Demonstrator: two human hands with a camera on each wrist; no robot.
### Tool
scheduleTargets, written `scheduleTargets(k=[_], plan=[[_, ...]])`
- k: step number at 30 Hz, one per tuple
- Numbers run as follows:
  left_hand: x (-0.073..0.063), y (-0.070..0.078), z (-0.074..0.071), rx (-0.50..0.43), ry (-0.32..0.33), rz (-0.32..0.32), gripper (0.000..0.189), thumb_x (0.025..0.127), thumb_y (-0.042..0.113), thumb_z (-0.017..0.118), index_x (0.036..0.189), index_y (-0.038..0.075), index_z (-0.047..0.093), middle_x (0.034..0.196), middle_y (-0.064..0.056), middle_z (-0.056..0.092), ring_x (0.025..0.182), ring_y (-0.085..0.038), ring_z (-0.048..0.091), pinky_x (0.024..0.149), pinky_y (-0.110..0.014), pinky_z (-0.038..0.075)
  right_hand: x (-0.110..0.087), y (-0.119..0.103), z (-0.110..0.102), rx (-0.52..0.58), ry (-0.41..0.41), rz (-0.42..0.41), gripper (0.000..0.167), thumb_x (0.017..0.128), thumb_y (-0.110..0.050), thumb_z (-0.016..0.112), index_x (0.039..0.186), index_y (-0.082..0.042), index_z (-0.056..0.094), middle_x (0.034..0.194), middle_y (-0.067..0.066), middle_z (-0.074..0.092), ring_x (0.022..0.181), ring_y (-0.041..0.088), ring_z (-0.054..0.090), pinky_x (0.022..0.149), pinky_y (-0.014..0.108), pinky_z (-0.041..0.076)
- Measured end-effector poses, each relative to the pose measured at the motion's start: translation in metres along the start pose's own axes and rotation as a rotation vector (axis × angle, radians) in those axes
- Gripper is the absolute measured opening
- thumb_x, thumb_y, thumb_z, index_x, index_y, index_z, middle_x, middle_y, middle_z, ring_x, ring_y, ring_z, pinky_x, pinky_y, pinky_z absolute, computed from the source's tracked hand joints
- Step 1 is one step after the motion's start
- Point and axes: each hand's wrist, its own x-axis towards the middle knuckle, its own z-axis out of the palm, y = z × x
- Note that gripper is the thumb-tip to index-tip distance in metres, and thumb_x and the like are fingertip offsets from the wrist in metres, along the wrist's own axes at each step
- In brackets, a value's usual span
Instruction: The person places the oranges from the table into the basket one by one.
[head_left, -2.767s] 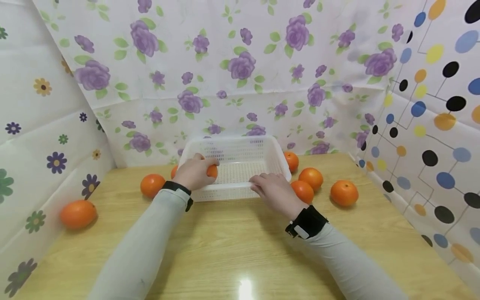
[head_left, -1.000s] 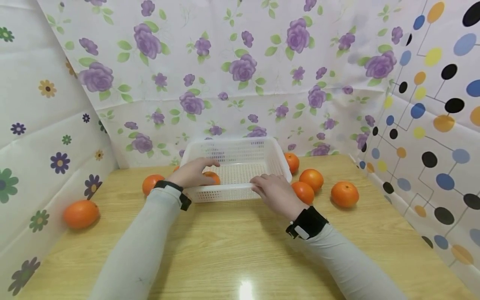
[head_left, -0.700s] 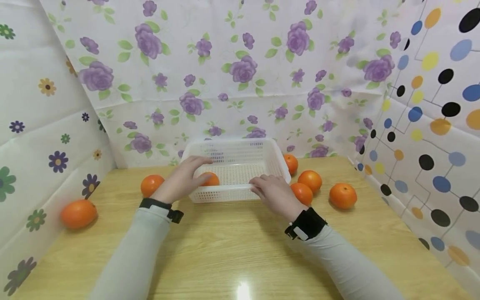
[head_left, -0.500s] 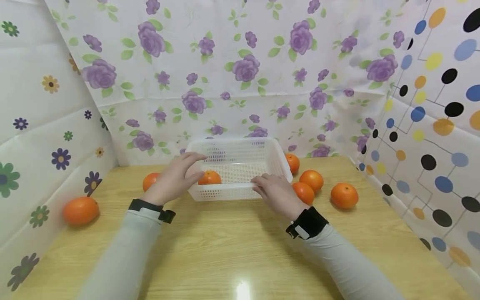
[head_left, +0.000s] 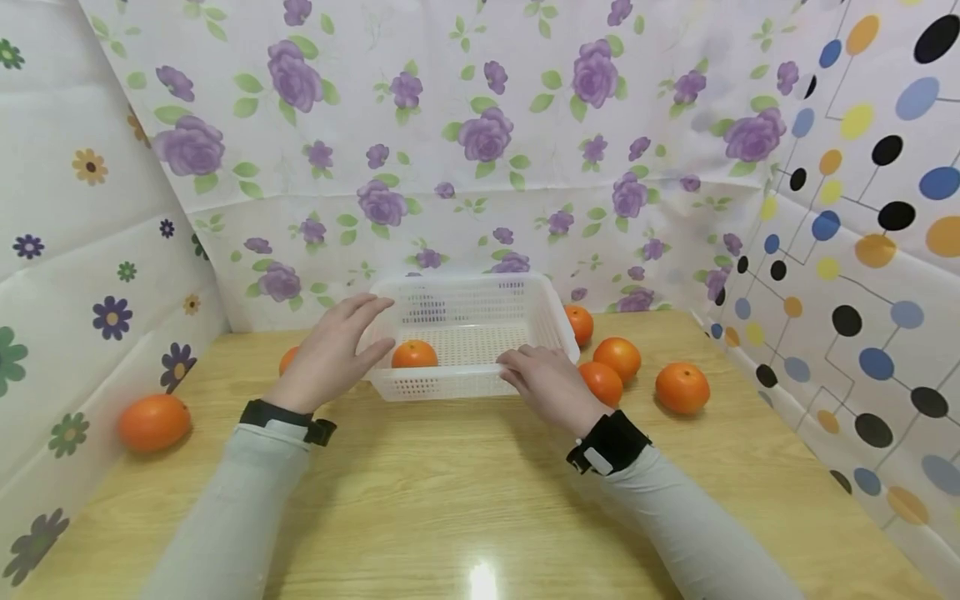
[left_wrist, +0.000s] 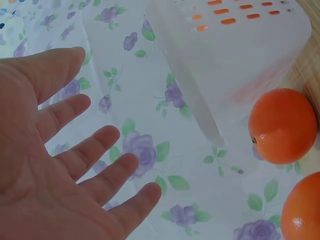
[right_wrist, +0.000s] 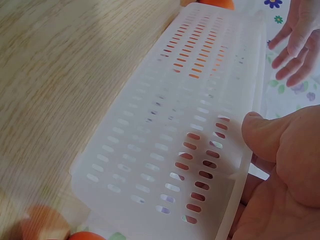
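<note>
A white perforated plastic basket (head_left: 450, 385) stands at the back of the table, with one orange (head_left: 415, 354) lying inside at its left end. My left hand (head_left: 326, 354) hovers by the basket's left side, fingers spread and holding nothing; the left wrist view shows its bare palm (left_wrist: 45, 165). My right hand (head_left: 551, 387) pinches the near rim toward the right. In the right wrist view its thumb (right_wrist: 265, 135) lies on the outer side of that rim, and fingers show through the slots on the inner side.
Several oranges lie right of the basket, including an outer orange (head_left: 682, 387). Left of it, another orange (head_left: 287, 360) is partly hidden by my left hand, and a farther orange (head_left: 154, 422) lies near the left cloth. Patterned cloths enclose the wooden table (head_left: 420, 500).
My left hand has let go of the orange, which now lies in the basket, and has drawn back left out of the basket. The right hand keeps its hold on the rim.
</note>
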Motion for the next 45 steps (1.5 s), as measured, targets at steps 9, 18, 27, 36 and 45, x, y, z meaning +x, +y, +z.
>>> scheduleTargets(k=[9, 18, 27, 36, 45], plan=[[-0.002, -0.007, -0.001, 0.016, 0.023, -0.034, 0.063, 0.110, 0.025, 0.071, 0.165, 0.003, 0.047, 0.172, -0.027, 0.036, 0.156, -0.051, 0.035, 0.124, -0.070, 0.032, 0.000, 0.001, -0.002, 0.000, -0.006, 0.009, 0.027, 0.114, -0.025, 0.064, 0.133, -0.009, 0.074, 0.117, 0.006, 0.075, 0.108, 0.028, 0.070, 0.102, 0.051, 0.052], [-0.004, -0.027, -0.005, 0.022, 0.042, -0.097, 0.067, 0.110, 0.028, 0.072, 0.167, 0.008, 0.044, 0.171, -0.031, 0.034, 0.155, -0.056, 0.033, 0.120, -0.077, 0.030, 0.000, 0.001, 0.001, -0.002, -0.007, 0.015, 0.026, 0.114, -0.025, 0.065, 0.132, -0.009, 0.075, 0.119, 0.006, 0.076, 0.110, 0.028, 0.071, 0.100, 0.051, 0.051], [-0.007, -0.039, -0.007, 0.078, 0.064, -0.159, 0.069, 0.108, 0.027, 0.073, 0.165, 0.004, 0.043, 0.169, -0.036, 0.034, 0.151, -0.063, 0.034, 0.120, -0.079, 0.026, 0.000, 0.003, 0.002, -0.006, 0.007, -0.007, 0.028, 0.114, -0.026, 0.064, 0.133, -0.009, 0.074, 0.118, 0.005, 0.076, 0.109, 0.027, 0.072, 0.098, 0.051, 0.051], [-0.009, -0.052, 0.003, 0.151, 0.077, -0.234, 0.072, 0.109, 0.034, 0.071, 0.167, 0.002, 0.040, 0.169, -0.039, 0.030, 0.153, -0.065, 0.027, 0.118, -0.085, 0.022, 0.000, 0.003, 0.000, -0.002, 0.008, -0.010, 0.027, 0.114, -0.026, 0.065, 0.133, -0.009, 0.075, 0.117, 0.005, 0.076, 0.107, 0.026, 0.072, 0.096, 0.050, 0.050], [-0.011, -0.057, 0.008, 0.172, 0.046, -0.287, 0.079, 0.110, 0.040, 0.068, 0.172, 0.007, 0.032, 0.173, -0.038, 0.020, 0.157, -0.065, 0.016, 0.117, -0.088, 0.015, 0.000, 0.004, 0.002, -0.012, 0.009, 0.000, 0.025, 0.114, -0.025, 0.065, 0.131, -0.010, 0.075, 0.116, 0.004, 0.076, 0.105, 0.026, 0.071, 0.093, 0.048, 0.049]])
